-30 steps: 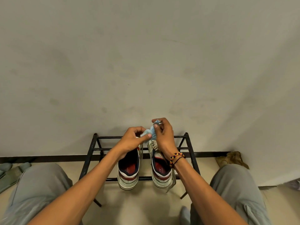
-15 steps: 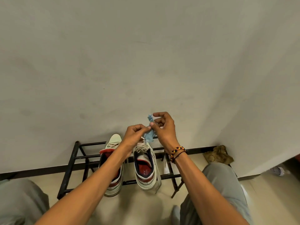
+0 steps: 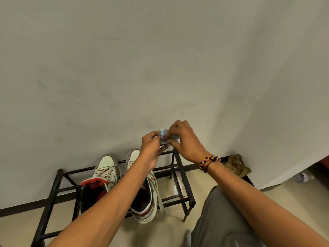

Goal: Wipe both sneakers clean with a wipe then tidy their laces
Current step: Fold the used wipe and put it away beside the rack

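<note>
Both hands, left hand (image 3: pixel 151 145) and right hand (image 3: pixel 185 139), have lifted off the sneakers (image 3: pixel 142 193) on the rack (image 3: pixel 179 175) at lower centre and now pinch the blue wipe (image 3: pixel 162 135), bunching it up mid-frame, so probably refolding before more wiping.

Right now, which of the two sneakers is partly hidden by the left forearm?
The right sneaker: the left forearm crosses over its laces and tongue. The left sneaker shows its whole toe, laces and red tongue. Both sit on the rack.
</note>
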